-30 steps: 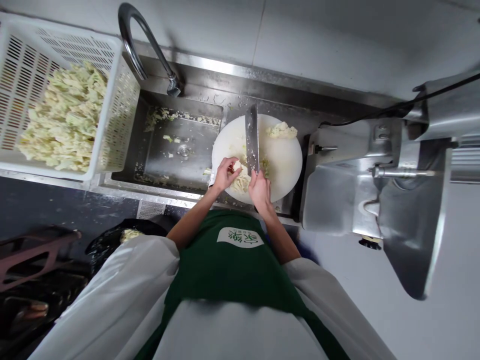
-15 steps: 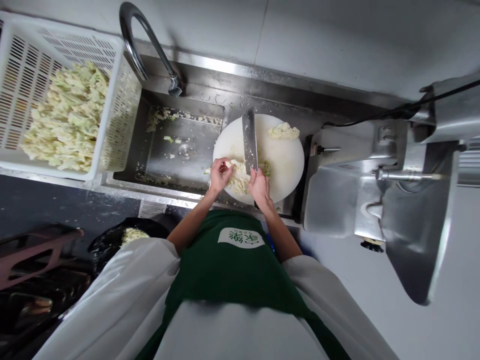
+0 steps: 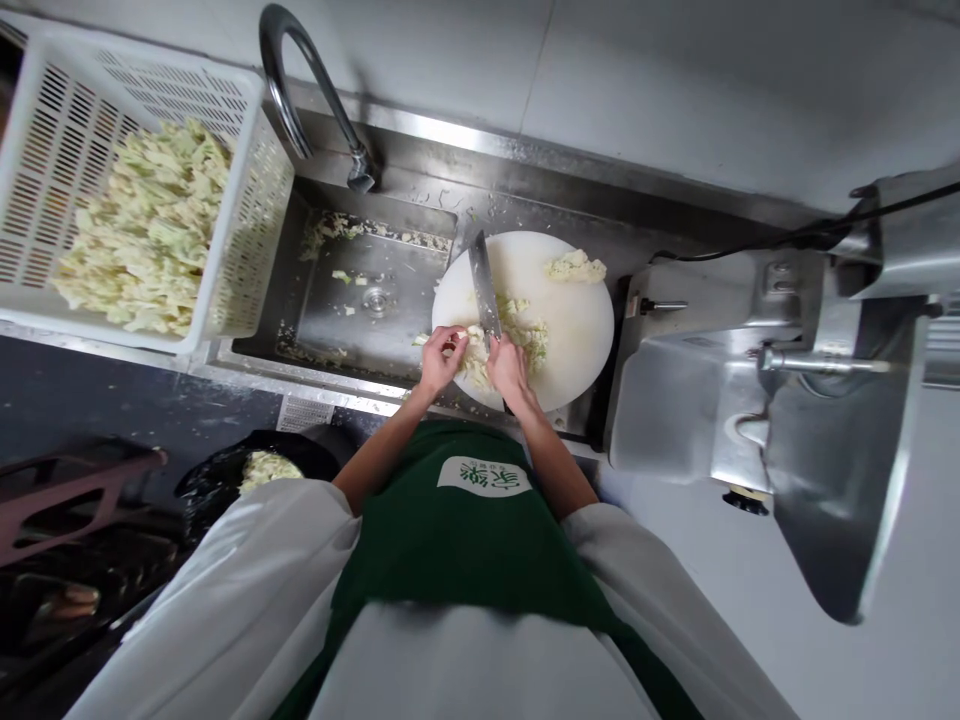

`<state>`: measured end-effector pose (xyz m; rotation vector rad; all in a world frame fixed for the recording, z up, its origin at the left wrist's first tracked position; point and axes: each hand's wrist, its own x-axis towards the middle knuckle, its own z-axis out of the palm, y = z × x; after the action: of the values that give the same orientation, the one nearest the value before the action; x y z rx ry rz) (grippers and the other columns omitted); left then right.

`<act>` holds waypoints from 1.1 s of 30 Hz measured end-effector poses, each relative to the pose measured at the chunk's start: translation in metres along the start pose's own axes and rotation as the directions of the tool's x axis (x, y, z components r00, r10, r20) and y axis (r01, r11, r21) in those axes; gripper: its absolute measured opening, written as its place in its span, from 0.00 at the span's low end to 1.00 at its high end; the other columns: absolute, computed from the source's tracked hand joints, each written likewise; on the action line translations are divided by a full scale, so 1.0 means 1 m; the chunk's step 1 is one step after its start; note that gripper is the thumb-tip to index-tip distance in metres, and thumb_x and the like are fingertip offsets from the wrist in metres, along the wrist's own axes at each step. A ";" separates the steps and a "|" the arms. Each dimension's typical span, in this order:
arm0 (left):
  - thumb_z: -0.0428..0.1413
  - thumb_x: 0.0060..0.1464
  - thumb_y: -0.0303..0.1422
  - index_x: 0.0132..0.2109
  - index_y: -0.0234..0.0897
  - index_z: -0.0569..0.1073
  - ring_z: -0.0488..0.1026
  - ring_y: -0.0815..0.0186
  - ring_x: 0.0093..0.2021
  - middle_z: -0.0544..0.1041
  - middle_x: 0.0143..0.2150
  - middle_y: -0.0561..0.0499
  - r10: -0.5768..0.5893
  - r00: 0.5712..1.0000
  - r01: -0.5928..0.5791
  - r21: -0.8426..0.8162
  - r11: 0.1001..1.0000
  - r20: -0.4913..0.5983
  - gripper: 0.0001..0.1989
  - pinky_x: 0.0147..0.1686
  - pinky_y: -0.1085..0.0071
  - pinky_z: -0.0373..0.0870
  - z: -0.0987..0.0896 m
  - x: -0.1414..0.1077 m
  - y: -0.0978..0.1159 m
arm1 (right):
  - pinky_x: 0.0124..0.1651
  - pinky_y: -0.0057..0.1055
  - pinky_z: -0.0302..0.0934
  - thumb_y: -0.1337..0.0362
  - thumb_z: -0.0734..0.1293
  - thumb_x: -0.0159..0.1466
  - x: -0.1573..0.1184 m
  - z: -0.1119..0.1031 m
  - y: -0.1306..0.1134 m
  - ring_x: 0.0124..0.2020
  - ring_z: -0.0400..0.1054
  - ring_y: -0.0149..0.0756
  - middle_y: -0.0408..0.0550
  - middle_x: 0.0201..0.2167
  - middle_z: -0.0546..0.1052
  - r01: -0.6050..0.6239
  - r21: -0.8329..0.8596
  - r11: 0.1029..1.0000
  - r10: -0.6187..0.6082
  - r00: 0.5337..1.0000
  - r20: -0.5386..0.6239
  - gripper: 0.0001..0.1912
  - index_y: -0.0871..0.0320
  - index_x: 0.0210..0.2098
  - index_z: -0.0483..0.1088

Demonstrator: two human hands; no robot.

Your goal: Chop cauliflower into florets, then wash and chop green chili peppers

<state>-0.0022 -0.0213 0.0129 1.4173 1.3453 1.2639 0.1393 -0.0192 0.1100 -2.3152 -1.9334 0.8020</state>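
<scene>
My right hand (image 3: 510, 372) is wrapped round the handle end of a kitchen knife (image 3: 484, 285), whose broad blade points away from me over a round white cutting board (image 3: 581, 335). Close to the blade's left side, my left hand (image 3: 442, 357) pinches a pale piece of cauliflower (image 3: 475, 335). Cut bits of cauliflower (image 3: 534, 342) lie on the board to the right of the blade, and more lie between my hands. A larger cauliflower chunk (image 3: 576, 267) rests at the board's far right.
Left of the board is a steel sink (image 3: 337, 320) with scraps, under a curved faucet (image 3: 319, 85). A white basket (image 3: 247, 240) of cauliflower pieces stands farther left. A metal slicing machine (image 3: 697, 350) is close on the right. Below left sits a black-bagged bin (image 3: 199, 490).
The knife has shifted left and its blade now tilts with the tip to the left. More cut bits show to its right. My left hand stays near the board's left edge.
</scene>
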 end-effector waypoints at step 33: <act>0.55 0.64 0.48 0.52 0.39 0.77 0.71 0.53 0.59 0.75 0.56 0.40 0.047 0.999 -0.050 0.134 0.990 0.021 0.19 0.62 0.54 0.67 -0.013 0.010 -0.024 | 0.50 0.35 0.66 0.59 0.56 0.74 0.028 0.000 0.005 0.47 0.75 0.46 0.59 0.43 0.81 0.066 0.059 0.996 -0.070 0.995 0.070 0.18 0.62 0.49 0.74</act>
<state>-0.0202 -0.0100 -0.0069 1.5589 1.4148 1.2078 0.1465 0.0051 0.0978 -2.2048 -1.9783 0.9341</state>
